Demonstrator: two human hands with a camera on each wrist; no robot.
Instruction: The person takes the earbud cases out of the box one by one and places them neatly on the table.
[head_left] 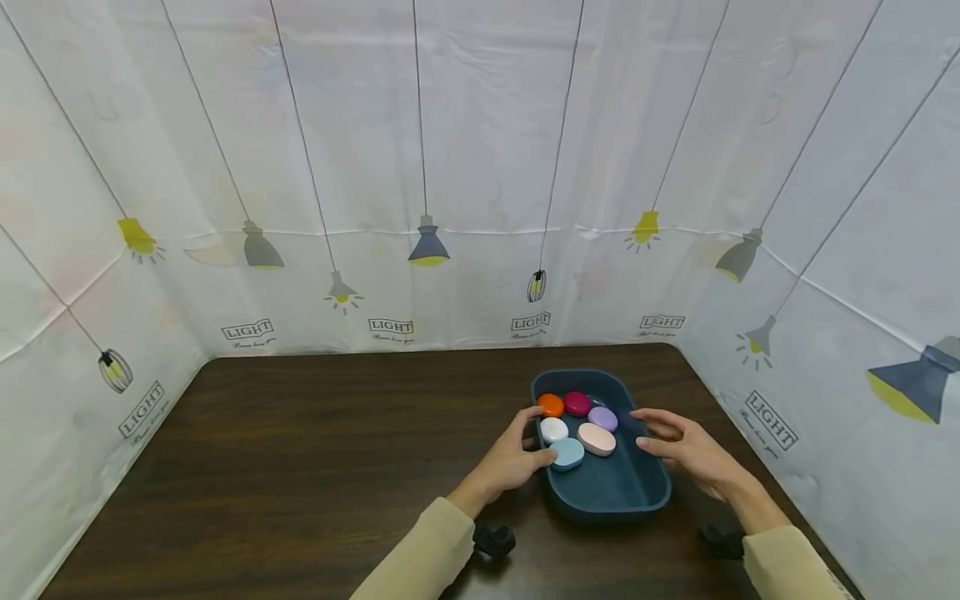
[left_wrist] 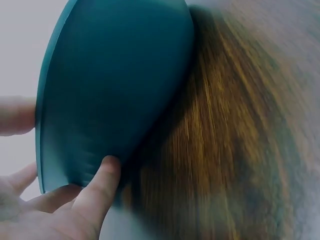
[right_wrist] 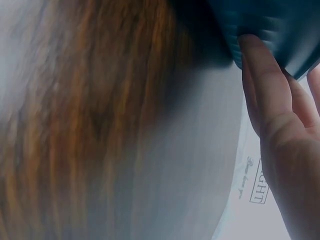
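Observation:
A dark blue plastic basket point(head_left: 618, 487) with rounded corners sits at the right of the table. Along its left and middle lie smooth rounded pieces: an orange one point(head_left: 551, 406), a magenta one point(head_left: 577, 404), a lavender one point(head_left: 603, 418), a white one point(head_left: 554, 430), a pale pink oval point(head_left: 596, 439) and a light blue one point(head_left: 567, 454). My left hand point(head_left: 512, 457) grips the left wall, thumb at the rim, fingers against the outside point(left_wrist: 102, 182). On the opposite side my right hand point(head_left: 692, 454) holds the right wall, its fingers point(right_wrist: 265, 75) pressed to the outer face.
A dark brown wooden table point(head_left: 337, 450) stretches away to the left. White curtain sheeting point(head_left: 480, 150) printed with hanging lamps borders its back and both sides. The basket is close to the table's right edge. Black straps point(head_left: 495, 542) are on both wrists.

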